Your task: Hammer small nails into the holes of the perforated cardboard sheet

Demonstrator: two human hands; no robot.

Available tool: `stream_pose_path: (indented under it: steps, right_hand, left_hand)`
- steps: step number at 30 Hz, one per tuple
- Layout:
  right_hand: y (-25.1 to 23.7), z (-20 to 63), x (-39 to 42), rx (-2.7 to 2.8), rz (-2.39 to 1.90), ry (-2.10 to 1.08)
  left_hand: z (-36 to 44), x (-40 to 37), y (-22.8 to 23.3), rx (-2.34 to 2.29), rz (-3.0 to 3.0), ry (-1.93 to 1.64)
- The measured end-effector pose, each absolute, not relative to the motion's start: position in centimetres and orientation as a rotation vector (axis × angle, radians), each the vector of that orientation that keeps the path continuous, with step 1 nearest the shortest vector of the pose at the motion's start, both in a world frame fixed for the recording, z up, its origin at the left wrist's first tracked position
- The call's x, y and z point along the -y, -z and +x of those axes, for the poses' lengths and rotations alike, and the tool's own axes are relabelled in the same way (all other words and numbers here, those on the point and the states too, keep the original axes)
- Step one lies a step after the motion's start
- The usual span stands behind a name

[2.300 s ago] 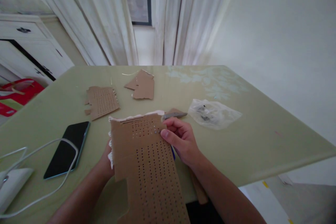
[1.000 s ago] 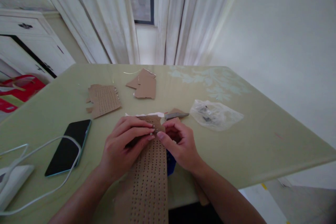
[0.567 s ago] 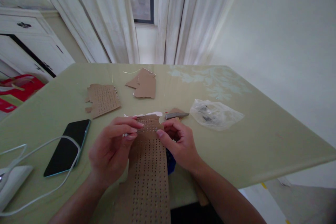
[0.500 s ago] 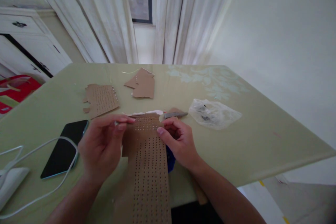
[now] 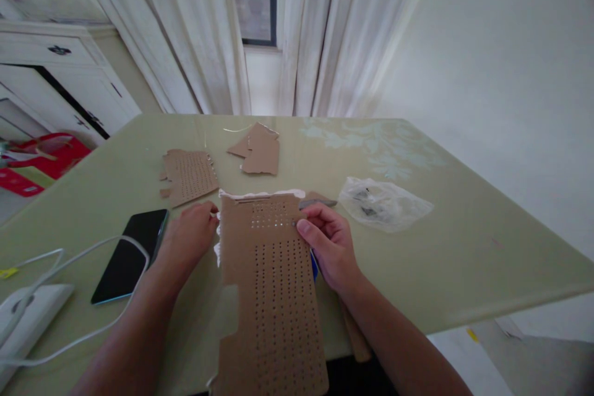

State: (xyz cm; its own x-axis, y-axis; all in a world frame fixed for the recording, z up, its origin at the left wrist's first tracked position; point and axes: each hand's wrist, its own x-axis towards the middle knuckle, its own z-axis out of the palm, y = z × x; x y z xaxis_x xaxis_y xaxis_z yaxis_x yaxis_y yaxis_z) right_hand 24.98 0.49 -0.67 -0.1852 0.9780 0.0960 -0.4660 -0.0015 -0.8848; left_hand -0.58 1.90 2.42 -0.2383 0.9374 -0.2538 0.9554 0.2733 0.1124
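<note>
A long brown cardboard sheet [image 5: 269, 284] punched with rows of small holes lies tilted over the near edge of the green table [image 5: 464, 247]. My left hand [image 5: 190, 238] pinches its upper left edge. My right hand [image 5: 327, 241] grips its upper right edge, thumb on the front face. A grey pen-like tool [image 5: 320, 203] lies just beyond my right fingers. Something blue [image 5: 314, 265] shows under the sheet by my right palm.
Two more cardboard pieces lie further back: a punched one [image 5: 190, 174] and a plain one [image 5: 260, 150]. A clear plastic bag [image 5: 383, 203] of small dark parts sits to the right. A black phone [image 5: 132, 253], white cable [image 5: 93, 253] and white device [image 5: 28, 315] lie left.
My left hand came off the top of the sheet, moved left and now holds its left edge. The sheet has turned to face me, wider than before.
</note>
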Motion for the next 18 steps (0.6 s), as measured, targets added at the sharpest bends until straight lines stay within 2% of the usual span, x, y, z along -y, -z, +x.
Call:
stream_pose_path:
  steps: [8, 18]
  right_hand:
    - [0.7, 25.0, -0.5, 0.958, -0.635, -1.565]
    - [0.5, 25.1, -0.4, 1.008, -0.712, -1.557]
  left_hand:
    - [-0.8, -2.5, -1.5, -2.217, 1.801, 0.015]
    - [-0.1, -1.2, -1.2, -2.028, 1.949, -0.365]
